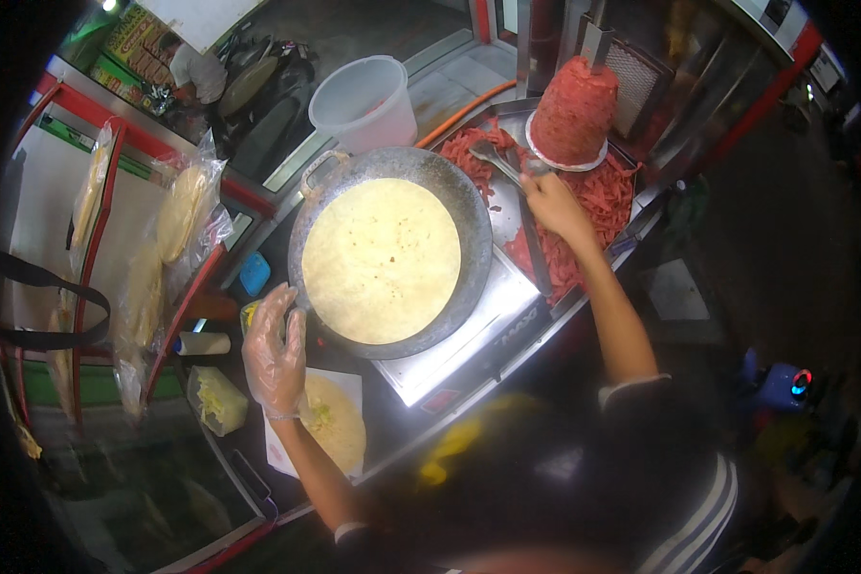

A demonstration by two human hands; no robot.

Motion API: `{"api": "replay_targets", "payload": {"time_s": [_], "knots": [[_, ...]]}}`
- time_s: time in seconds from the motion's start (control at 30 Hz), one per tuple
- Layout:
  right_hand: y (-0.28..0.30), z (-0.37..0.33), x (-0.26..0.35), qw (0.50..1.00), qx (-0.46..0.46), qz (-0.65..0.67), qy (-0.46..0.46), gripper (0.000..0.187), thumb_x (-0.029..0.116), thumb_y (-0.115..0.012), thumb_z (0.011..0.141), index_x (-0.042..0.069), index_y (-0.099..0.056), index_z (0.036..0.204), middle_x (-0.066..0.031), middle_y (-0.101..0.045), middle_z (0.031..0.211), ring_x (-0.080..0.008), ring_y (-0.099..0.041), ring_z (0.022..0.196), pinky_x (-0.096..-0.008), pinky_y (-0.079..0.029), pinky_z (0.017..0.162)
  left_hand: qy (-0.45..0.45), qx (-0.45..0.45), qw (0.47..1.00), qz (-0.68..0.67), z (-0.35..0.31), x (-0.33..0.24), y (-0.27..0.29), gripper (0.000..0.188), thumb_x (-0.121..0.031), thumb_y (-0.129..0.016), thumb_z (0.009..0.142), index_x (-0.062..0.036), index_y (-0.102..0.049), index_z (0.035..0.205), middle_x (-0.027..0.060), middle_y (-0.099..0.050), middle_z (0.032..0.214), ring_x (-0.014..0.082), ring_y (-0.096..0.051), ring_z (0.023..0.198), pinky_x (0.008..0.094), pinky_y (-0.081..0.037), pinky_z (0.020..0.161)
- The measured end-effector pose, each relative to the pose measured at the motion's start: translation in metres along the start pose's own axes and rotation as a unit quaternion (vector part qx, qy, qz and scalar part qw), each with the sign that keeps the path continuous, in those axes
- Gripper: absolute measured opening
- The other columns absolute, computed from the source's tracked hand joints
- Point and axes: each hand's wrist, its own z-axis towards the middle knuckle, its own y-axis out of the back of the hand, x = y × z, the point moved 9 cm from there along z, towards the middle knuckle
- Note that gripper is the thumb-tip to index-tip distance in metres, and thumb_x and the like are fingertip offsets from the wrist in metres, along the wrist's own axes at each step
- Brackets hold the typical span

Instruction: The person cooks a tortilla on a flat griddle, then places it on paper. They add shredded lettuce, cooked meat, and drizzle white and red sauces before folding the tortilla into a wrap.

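Observation:
My right hand [556, 205] is closed round the handle of a metal serving utensil [496, 161]. The utensil's broad head rests among shaved reddish meat [469, 158] in a metal tray; whether it is a fork or a spoon I cannot tell. Under my right wrist lies a long flat blade [534, 239]. A large pale flatbread [383, 258] lies on a round dark griddle [474, 215]. My left hand [275, 349], in a clear plastic glove, hovers beside the griddle's left rim with its fingers loosely bent and apart. Below it, another flatbread [340, 430] with shredded greens lies on white paper [282, 455].
A meat cone [574, 110] stands on a spit by the heater grille [634, 81]. Behind the griddle is a white plastic tub [364, 100]. At left are bagged flatbreads [180, 215], a tub of chopped greens [216, 400] and a white-bodied bottle [203, 343]. The griddle sits on a steel stove [469, 335].

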Motion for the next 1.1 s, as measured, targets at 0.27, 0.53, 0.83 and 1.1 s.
{"api": "replay_targets", "payload": {"time_s": [0.27,0.53,0.83,1.1], "knots": [[0.026,-0.026,0.051,0.979,-0.130,0.017,0.154,0.029,0.022,-0.071,0.110,-0.001,-0.083,0.122,-0.0251,-0.072,0.081,-0.0385,-0.075,0.075,-0.0515,-0.054,0.075,0.112,-0.052,0.992,-0.004,-0.076,0.078,0.025,0.026,-0.002,-0.073,0.107,0.0018,-0.080,0.132,0.0185,-0.081,0.137,0.0339,-0.077,0.128,0.0425,-0.057,0.114],[0.054,-0.070,0.089,0.982,-0.114,0.026,0.147,0.029,0.013,-0.069,0.110,0.002,-0.078,0.135,-0.0321,-0.078,0.108,-0.0528,-0.076,0.099,-0.0545,-0.057,0.083,0.154,-0.082,0.985,0.016,-0.134,0.120,0.056,0.026,-0.005,-0.069,0.110,0.0043,-0.080,0.132,0.0202,-0.082,0.134,0.0338,-0.078,0.125,0.0435,-0.057,0.113],[0.046,-0.072,0.078,0.977,-0.130,-0.021,0.167,0.032,0.018,-0.073,0.110,0.002,-0.080,0.136,-0.0280,-0.081,0.099,-0.0364,-0.082,0.087,-0.0455,-0.059,0.078,0.211,-0.104,0.971,0.034,-0.174,0.150,0.076,0.027,-0.007,-0.069,0.110,0.0029,-0.081,0.132,0.0213,-0.083,0.133,0.0360,-0.079,0.125,0.0450,-0.057,0.112],[0.067,-0.079,0.105,0.971,-0.155,-0.042,0.178,0.035,0.020,-0.076,0.111,-0.001,-0.080,0.138,-0.0256,-0.086,0.110,-0.0252,-0.084,0.096,-0.0401,-0.061,0.089,0.230,-0.118,0.966,-0.022,-0.243,0.201,0.096,0.027,-0.007,-0.069,0.111,0.0018,-0.081,0.134,0.0186,-0.082,0.134,0.0321,-0.078,0.126,0.0436,-0.057,0.113]]}}
